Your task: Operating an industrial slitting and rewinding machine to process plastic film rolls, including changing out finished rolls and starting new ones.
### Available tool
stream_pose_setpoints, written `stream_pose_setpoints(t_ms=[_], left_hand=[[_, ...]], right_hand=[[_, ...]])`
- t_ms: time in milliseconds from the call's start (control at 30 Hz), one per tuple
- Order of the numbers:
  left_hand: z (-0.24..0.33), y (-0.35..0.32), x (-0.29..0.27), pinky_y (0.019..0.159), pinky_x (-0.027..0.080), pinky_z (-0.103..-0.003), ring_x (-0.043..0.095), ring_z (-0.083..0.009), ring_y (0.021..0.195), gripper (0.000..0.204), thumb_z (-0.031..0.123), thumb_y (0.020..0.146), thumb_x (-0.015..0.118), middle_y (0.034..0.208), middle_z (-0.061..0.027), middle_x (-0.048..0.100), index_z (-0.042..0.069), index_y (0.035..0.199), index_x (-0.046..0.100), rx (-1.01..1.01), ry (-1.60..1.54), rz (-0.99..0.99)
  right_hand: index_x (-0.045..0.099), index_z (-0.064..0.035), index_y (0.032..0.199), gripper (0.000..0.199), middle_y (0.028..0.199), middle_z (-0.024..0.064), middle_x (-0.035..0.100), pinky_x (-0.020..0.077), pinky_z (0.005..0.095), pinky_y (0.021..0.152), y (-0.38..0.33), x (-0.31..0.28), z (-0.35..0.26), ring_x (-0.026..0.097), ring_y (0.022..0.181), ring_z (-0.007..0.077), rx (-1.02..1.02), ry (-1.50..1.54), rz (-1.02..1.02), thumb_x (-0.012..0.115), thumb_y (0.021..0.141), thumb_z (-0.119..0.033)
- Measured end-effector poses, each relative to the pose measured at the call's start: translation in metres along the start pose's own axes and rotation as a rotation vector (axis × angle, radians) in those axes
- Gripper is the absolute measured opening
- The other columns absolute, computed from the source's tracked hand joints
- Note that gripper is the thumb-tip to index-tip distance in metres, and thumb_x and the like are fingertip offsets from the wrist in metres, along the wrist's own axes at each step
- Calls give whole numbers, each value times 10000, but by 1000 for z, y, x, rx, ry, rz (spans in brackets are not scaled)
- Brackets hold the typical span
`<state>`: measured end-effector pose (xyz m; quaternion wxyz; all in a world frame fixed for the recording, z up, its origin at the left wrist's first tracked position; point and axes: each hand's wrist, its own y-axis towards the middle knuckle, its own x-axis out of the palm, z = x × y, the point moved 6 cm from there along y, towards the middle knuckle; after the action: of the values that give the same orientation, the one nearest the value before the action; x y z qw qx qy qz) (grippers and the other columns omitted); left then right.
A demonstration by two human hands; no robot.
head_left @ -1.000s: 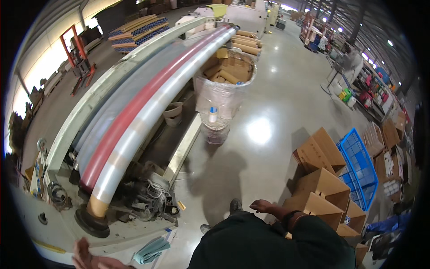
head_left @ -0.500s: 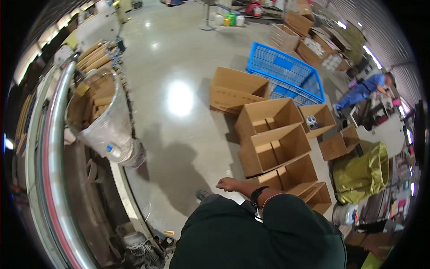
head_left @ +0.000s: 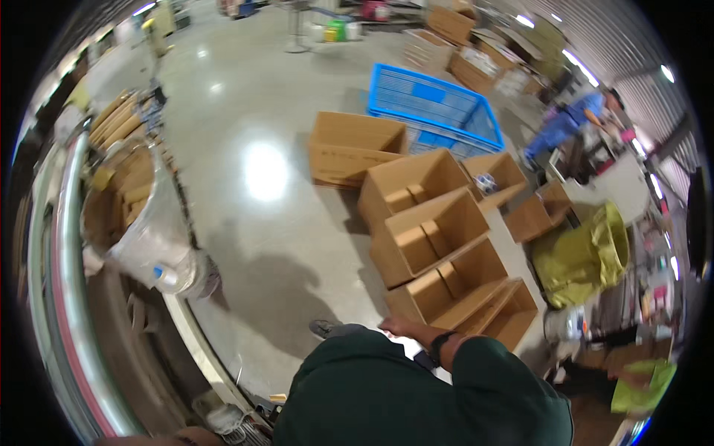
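Nearest carton (head_left: 424, 292) sits on the floor just ahead of the body, right of the feet, open-topped, one of a tight cluster of open cartons. Far as I can judge: cartons are set out and opened, none in the cluster looks closed up. One small carton (head_left: 513, 195) at the cluster's far side has a few white-and-blue rolls (head_left: 486, 183) in it; in the nearer ones I make out bare cardboard only. How much is left, can't read from this view. Grip: right hand (head_left: 394, 325) hangs beside the nearest carton, no object visible in it; too small to tell how far the fingers are apart, or whether they touch the cardboard. Left arm (head_left: 197, 436) is just a sliver at the bottom edge, fingers out of sight, grip unknown. Farther out: blue crate (head_left: 429, 91) behind the cartons, yellow-green bag (head_left: 573, 260) to the right, plastic-wrapped bin (head_left: 152, 238) of cardboard tubes to the left.
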<state>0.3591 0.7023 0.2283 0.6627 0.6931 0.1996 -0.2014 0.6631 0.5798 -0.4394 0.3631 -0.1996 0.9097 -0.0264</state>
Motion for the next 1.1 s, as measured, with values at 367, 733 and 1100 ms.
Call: stream_pose_setpoints(t_ms=[367,733,1100], left_hand=[[55,-430,95,830,496,-360,623,-280,951,647,224,753,715,1099,-154,615,116,1328,438,-1660,-113,-190],[342,-642,150,861,490,-394,632,-306,948,589,347,728,675,1001,-160,663,83,1234,533,-2557,-91,-75],[338,-635,152,777,508,-393,655,-289,810,478,302,773,633,821,-128,683,67,1182,553,-2430,515,581]], right_hand=[[592,-74,854,310,757,24,598,473,290,575,34,-14,-33,563,642,145,898,647,-262,464,933,-345],[581,39,1050,403,780,75,626,454,271,501,125,-15,-102,552,594,139,454,381,-504,549,891,-329],[451,5,1277,557,1121,148,567,446,356,853,230,13,-89,558,968,247,384,49,-947,495,915,-416]])
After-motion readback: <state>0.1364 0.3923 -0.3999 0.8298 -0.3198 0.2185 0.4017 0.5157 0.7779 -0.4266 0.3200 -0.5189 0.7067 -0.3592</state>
